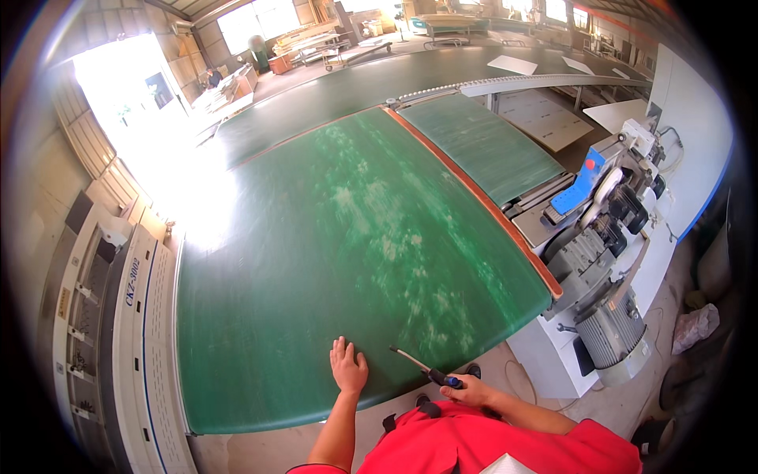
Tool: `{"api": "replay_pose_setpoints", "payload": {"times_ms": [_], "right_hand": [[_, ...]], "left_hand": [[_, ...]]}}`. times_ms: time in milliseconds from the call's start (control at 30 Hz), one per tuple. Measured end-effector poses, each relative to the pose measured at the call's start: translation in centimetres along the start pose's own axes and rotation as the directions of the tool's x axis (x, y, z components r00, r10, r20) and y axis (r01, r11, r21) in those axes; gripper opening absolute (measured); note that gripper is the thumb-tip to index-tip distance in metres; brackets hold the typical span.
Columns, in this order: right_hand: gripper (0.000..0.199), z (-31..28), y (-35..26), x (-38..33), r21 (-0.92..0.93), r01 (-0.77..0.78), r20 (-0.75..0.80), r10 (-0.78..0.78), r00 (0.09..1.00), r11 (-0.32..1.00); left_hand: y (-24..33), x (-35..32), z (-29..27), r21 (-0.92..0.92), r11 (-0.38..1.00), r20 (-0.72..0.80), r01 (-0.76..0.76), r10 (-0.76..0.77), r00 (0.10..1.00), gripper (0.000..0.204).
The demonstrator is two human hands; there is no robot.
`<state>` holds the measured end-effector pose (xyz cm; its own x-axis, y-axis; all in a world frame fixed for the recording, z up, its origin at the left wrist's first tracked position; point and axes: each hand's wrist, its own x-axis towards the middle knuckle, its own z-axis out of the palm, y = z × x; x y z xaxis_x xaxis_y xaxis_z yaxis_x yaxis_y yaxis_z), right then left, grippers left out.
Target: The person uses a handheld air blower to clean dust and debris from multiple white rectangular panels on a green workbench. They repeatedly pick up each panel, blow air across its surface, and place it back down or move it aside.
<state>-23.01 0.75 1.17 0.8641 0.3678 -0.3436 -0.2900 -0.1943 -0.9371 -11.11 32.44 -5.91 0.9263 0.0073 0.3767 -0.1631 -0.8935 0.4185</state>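
A wide green conveyor belt [268, 292] with pale, scuffed patches spreads in front of me. My left hand [347, 369] lies flat near the belt's front edge, fingers stretched out and thumb apart, holding nothing. Close to my body, my right hand [471, 390] is wrapped round the handle of a screwdriver [412, 359]. Its handle is black and blue, and its long thin shaft points forward and left over the belt. Whether the tip touches the belt I cannot tell.
A machine with a grey motor [612, 328] and a blue part [580, 188] stands at the right, beside a reddish-brown edge strip [474, 193]. A white cabinet [140, 340] lines the left side. White panels [513, 65] lie on the far belt. A person [214, 77] is near the bright doorway.
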Motion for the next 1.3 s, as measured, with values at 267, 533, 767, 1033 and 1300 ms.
{"api": "replay_pose_setpoints", "payload": {"times_ms": [267,533,767,1033,1300], "right_hand": [[0.033,-0.24,-0.24,0.06,0.034,0.001,0.016,-0.001,1.000,0.999],[0.033,-0.01,-0.08,0.10,0.026,-0.019,0.011,0.019,1.000,0.999],[0.035,-0.06,-0.25,0.07,-0.005,-0.016,0.012,0.016,1.000,1.000],[0.039,-0.08,0.08,0.05,-0.083,0.003,0.000,-0.003,1.000,0.997],[0.039,0.04,0.36,0.13,-0.079,-0.014,0.018,0.015,1.000,0.997]], "left_hand": [[0.28,0.14,0.08,-0.007,1.000,-0.005,-0.005,0.005,1.000,0.036],[0.50,0.19,0.14,-0.007,1.000,-0.007,-0.014,0.013,1.000,0.035],[0.59,0.32,0.19,-0.005,1.000,-0.012,-0.017,0.017,1.000,0.035],[0.71,0.42,0.22,-0.003,1.000,-0.021,-0.027,0.027,0.999,0.034],[0.63,0.40,0.36,-0.008,0.999,-0.025,-0.031,0.031,0.999,0.034]]}}
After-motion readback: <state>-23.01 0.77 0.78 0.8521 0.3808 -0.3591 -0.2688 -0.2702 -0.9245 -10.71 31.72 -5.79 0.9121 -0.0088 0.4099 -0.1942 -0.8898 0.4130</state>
